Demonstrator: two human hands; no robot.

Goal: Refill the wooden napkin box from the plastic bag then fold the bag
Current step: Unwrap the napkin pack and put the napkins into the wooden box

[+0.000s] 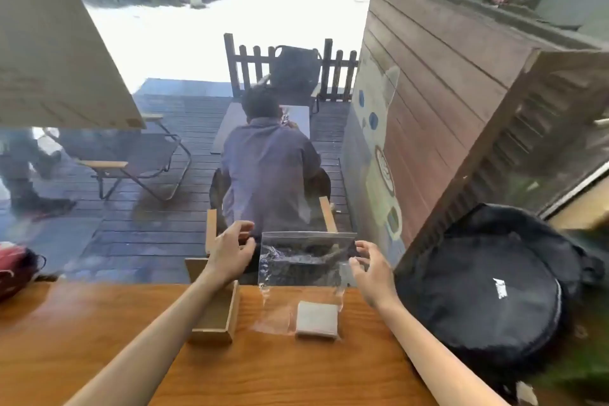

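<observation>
An open wooden napkin box sits on the wooden counter, partly under my left forearm. Just right of it a clear plastic bag stands upright against the window, with a white stack of napkins lying inside at its bottom. My left hand hovers with fingers apart beside the bag's upper left corner, not touching it. My right hand is spread at the bag's upper right edge, thumb and forefinger right at the plastic. A wooden panel stands behind the box.
A large round black bag fills the counter's right end. A red object lies at the far left. The window glass runs along the counter's far edge; outside, a person sits on a chair with their back to me.
</observation>
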